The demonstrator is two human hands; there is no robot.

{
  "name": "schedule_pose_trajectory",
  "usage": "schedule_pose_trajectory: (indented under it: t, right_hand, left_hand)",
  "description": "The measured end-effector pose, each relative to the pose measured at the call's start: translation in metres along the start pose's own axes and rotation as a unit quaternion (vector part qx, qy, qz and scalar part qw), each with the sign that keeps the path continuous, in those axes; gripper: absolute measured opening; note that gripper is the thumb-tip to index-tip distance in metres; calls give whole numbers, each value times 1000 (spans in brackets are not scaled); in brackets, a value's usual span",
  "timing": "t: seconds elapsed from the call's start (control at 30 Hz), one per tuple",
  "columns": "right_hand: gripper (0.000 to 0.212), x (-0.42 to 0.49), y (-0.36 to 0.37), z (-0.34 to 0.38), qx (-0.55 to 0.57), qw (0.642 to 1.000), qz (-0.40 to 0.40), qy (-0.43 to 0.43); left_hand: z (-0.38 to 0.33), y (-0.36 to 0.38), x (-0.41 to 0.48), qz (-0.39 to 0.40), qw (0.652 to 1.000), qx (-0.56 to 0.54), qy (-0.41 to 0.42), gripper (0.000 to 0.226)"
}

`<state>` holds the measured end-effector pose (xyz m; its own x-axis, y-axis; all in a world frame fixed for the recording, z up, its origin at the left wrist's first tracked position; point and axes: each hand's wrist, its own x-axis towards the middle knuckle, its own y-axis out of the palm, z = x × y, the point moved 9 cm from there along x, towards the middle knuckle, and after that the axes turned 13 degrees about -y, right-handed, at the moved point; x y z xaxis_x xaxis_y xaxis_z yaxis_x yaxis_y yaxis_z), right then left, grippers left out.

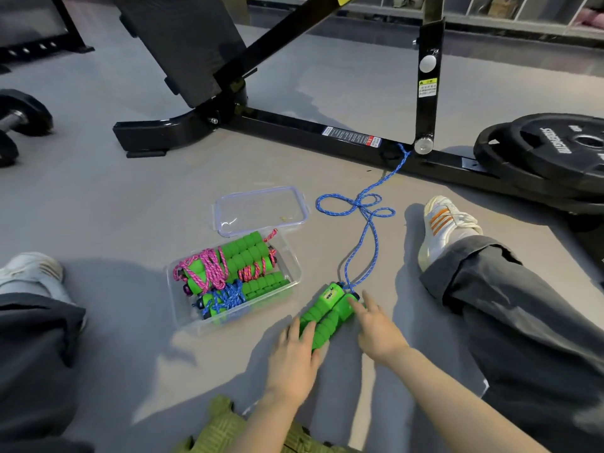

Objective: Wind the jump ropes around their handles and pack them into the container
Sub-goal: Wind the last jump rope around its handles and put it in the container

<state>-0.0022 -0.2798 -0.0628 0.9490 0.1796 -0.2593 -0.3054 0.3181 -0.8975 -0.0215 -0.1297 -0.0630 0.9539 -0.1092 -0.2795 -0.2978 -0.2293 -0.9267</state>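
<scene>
Two green foam handles [328,308] of a blue jump rope lie side by side on the grey floor in front of me. Their blue rope [362,220] runs away in loose loops to the black bench frame. My left hand [294,358] rests on the near ends of the handles, fingers laid over them. My right hand [376,331] touches the far end of the right handle with straight fingertips. A clear plastic container [183,308] to the left holds several green-handled ropes, wound with pink and blue cord.
The container's clear lid [261,209] lies on the floor just behind it. A black bench frame [294,129] crosses the back, with weight plates [555,152] at the right and a dumbbell [19,116] at the left. My legs and shoes [444,227] flank the work area.
</scene>
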Motion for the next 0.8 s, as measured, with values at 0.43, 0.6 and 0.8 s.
schedule_pose_trajectory:
  t: [0.43,0.6,0.8]
  right_hand:
    - [71,21,6,45,-244,926,-71,-278]
    - [92,28,18,53,-288,892,-62,-342]
    - [89,14,11,58,-261,866,-138,-404]
  left_hand:
    - [29,1,12,-81,972,176,132,37]
    - [21,5,13,-59,974,179,128,72]
    - [15,9,21,-56,963,212,156,103]
